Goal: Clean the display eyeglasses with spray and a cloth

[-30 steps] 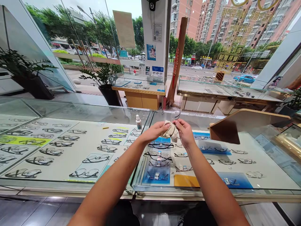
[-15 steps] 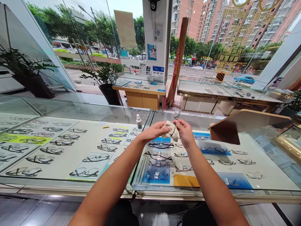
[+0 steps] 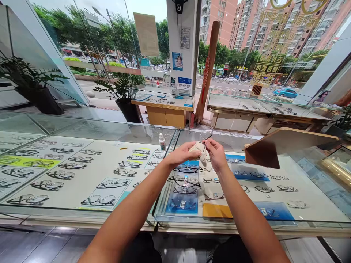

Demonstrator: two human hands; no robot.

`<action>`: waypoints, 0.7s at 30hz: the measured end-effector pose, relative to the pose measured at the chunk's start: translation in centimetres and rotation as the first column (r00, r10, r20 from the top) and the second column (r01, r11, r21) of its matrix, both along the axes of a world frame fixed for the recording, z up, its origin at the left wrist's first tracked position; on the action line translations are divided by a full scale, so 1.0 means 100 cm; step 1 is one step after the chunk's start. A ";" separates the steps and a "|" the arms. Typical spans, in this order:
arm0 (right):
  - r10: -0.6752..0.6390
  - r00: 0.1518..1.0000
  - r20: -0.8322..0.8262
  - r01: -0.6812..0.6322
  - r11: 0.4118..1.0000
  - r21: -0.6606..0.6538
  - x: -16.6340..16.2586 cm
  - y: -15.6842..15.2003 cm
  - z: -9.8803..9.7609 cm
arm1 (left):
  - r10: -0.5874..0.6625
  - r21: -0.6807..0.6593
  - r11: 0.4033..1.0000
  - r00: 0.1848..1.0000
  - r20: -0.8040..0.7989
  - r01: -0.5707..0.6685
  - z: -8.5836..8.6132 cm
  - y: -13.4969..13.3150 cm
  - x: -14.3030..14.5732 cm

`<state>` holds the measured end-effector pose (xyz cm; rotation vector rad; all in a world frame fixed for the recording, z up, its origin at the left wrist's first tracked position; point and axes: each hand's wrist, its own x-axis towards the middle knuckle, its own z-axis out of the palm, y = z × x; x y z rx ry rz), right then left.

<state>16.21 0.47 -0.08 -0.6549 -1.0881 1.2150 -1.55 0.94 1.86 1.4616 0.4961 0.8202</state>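
Both my hands meet above the glass display counter [image 3: 164,215]. My left hand [image 3: 181,154] is closed around a pale cleaning cloth [image 3: 199,150], pressing it against a pair of clear-lensed glasses [image 3: 206,134]. My right hand [image 3: 215,153] pinches the glasses from the right side; one lens and a dark temple stick up above the fingers. The rest of the frame is hidden by the cloth and fingers.
A small white bottle [image 3: 162,141] stands on the counter glass left of my hands. Several rows of glasses [image 3: 95,200] lie inside the case. A brown wooden stand [image 3: 274,146] sits at right. Potted plants [image 3: 123,91] and other counters [image 3: 164,106] stand behind.
My hands have shifted only slightly; the cloth has bunched tighter under my left fingers against the glasses. Nothing else has moved.
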 end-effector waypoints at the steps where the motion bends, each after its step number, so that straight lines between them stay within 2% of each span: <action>1: 0.002 1.000 0.000 -0.002 1.000 0.020 0.000 0.000 0.000 | 0.063 0.014 0.998 0.998 0.015 -0.063 -0.002 -0.001 0.004; 3: 0.018 1.000 0.010 -0.019 0.998 0.068 -0.001 -0.001 0.000 | 0.220 0.040 0.974 0.974 0.061 -0.222 -0.005 -0.002 0.013; 5: 0.018 1.000 0.026 -0.020 0.995 0.100 -0.001 -0.001 0.001 | 0.291 0.035 0.955 0.952 0.090 -0.295 -0.006 -0.002 0.018; 6: 0.008 1.000 0.031 -0.011 0.994 0.105 0.000 -0.001 0.001 | 0.265 0.020 0.963 0.961 0.082 -0.268 -0.005 -0.002 0.017; 10: -0.015 1.000 0.025 0.015 1.000 0.022 0.001 0.001 0.001 | -0.003 -0.066 0.998 0.999 0.037 0.005 0.002 0.001 0.001; 13: -0.015 1.000 0.001 0.015 1.000 -0.028 -0.001 0.001 0.000 | -0.051 -0.066 0.996 0.998 0.034 0.053 0.002 0.001 -0.003; 15: -0.019 1.000 0.005 0.019 1.000 0.006 -0.002 0.000 0.000 | 0.005 -0.036 0.999 0.999 0.040 -0.004 -0.002 -0.001 0.003; 19: -0.024 0.999 0.041 0.020 0.996 0.091 -0.004 -0.002 0.002 | 0.230 -0.010 0.973 0.968 0.102 -0.230 -0.006 -0.002 0.018; 21: -0.046 0.997 0.056 0.040 0.994 0.105 -0.003 -0.002 0.002 | 0.213 -0.035 0.977 0.975 0.069 -0.211 -0.002 -0.001 0.014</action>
